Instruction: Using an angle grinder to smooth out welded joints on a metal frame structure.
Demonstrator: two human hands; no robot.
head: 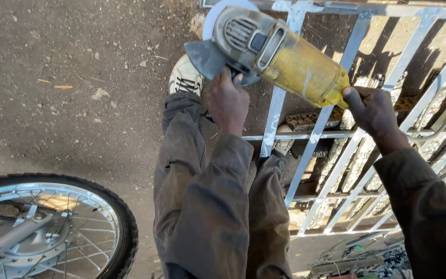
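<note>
Head view: brown sleeves lead to both hands. The left hand grips the yellow angle grinder near its head; the right hand clasps its rear, above the white metal grille and beside a motorcycle wheel.

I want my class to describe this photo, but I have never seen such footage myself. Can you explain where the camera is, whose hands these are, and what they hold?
There is one picture, taken by a camera worn on the person's head, looking down at their own hands and legs. Both hands hold a yellow angle grinder: the left hand has its grip on the side handle near the disc guard, the right hand on the rear end of the body. Below lies a silver-painted metal grille on dirt ground. One white shoe shows. A motorcycle wheel stands at lower left.
</note>
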